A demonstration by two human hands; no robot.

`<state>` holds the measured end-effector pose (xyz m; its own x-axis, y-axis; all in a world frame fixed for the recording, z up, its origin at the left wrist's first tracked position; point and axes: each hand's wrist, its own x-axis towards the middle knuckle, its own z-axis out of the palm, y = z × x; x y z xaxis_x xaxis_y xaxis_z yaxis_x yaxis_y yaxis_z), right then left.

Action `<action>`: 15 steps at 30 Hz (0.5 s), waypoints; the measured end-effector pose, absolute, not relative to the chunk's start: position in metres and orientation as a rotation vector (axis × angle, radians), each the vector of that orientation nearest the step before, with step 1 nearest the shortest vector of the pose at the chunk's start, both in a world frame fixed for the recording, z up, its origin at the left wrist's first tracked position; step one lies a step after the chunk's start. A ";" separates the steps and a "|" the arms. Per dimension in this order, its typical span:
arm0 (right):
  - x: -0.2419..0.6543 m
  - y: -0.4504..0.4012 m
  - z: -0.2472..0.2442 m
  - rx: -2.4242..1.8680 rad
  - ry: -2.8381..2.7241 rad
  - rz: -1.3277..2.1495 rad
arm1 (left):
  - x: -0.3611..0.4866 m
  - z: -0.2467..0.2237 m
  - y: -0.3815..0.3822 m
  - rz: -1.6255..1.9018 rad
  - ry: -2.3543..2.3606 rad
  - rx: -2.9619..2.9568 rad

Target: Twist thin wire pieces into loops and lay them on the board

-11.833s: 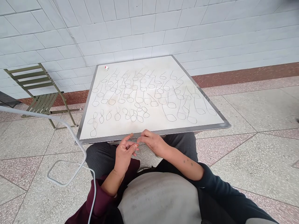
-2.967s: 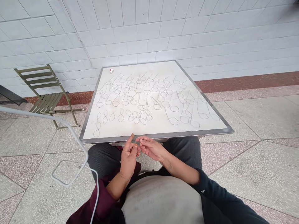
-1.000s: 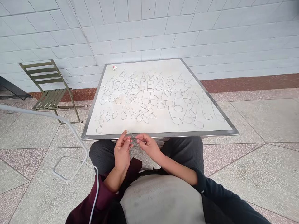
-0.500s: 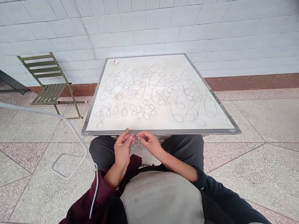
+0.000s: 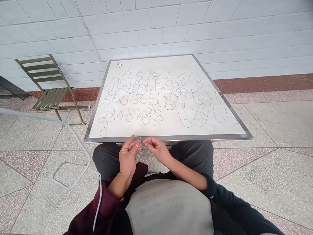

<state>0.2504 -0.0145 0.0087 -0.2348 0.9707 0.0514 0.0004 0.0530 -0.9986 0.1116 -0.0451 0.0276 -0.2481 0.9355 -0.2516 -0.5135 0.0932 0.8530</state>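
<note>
Just off the table's front edge, my left hand (image 5: 128, 154) pinches a thin looped wire (image 5: 144, 150) between thumb and fingers. My right hand (image 5: 157, 149) faces it from the right, its thumb and fingertips closed on the same wire. Parts of the thin loop show above and below the fingertips; the rest is hidden by the fingers. On the white table (image 5: 137, 130), several closed wire loops (image 5: 146, 118) lie front left, some shaped like a figure eight. Many single loops with long straight tails (image 5: 187, 122) are spread over the middle and right.
The table has a grey metal rim (image 5: 166, 138) and stands near a white block wall (image 5: 156, 26). A small red and white object (image 5: 119, 64) sits at its far left corner. A green folding chair (image 5: 52, 94) stands left. A white cable (image 5: 73, 130) hangs on my left side.
The view has shifted slightly. Both hands stay together at the same spot, and a little more of the wire loop shows below the fingertips.
</note>
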 end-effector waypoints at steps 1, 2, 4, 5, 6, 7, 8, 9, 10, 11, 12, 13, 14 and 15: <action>0.251 -0.014 0.008 -1.048 -1.421 1.333 | 0.112 0.028 -0.045 1.491 1.104 0.522; 0.251 -0.014 0.007 -1.043 -1.428 1.330 | 0.112 0.028 -0.045 1.491 1.105 0.519; 0.251 -0.013 0.005 -1.037 -1.441 1.322 | 0.112 0.029 -0.045 1.491 1.101 0.517; 0.251 -0.013 0.004 -1.037 -1.446 1.316 | 0.113 0.029 -0.045 1.488 1.097 0.518; 0.251 -0.012 0.003 -1.035 -1.451 1.312 | 0.113 0.029 -0.045 1.487 1.091 0.517; 0.252 -0.012 0.003 -1.030 -1.455 1.310 | 0.113 0.028 -0.045 1.487 1.085 0.516; 0.252 -0.011 0.003 -1.025 -1.458 1.310 | 0.113 0.028 -0.045 1.486 1.080 0.513; 0.252 -0.011 0.003 -1.017 -1.460 1.314 | 0.113 0.028 -0.045 1.487 1.075 0.510; 0.252 -0.010 0.003 -1.008 -1.458 1.324 | 0.113 0.028 -0.044 1.487 1.070 0.507; 0.252 -0.010 0.003 -0.996 -1.455 1.342 | 0.113 0.027 -0.044 1.486 1.065 0.505; 0.251 -0.009 0.004 -0.984 -1.452 1.366 | 0.113 0.027 -0.044 1.485 1.060 0.501; 0.251 -0.009 0.004 -0.975 -1.445 1.394 | 0.113 0.027 -0.044 1.483 1.056 0.497; 0.251 -0.009 0.005 -0.968 -1.436 1.423 | 0.113 0.026 -0.044 1.482 1.053 0.493; 0.251 -0.009 0.005 -0.966 -1.429 1.447 | 0.113 0.025 -0.044 1.479 1.052 0.492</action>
<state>0.2511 -0.0090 0.0052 -0.3296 0.9431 0.0437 -0.0558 0.0268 -0.9981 0.1126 -0.0442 0.0254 -0.2155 0.9401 -0.2643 -0.5585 0.1033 0.8231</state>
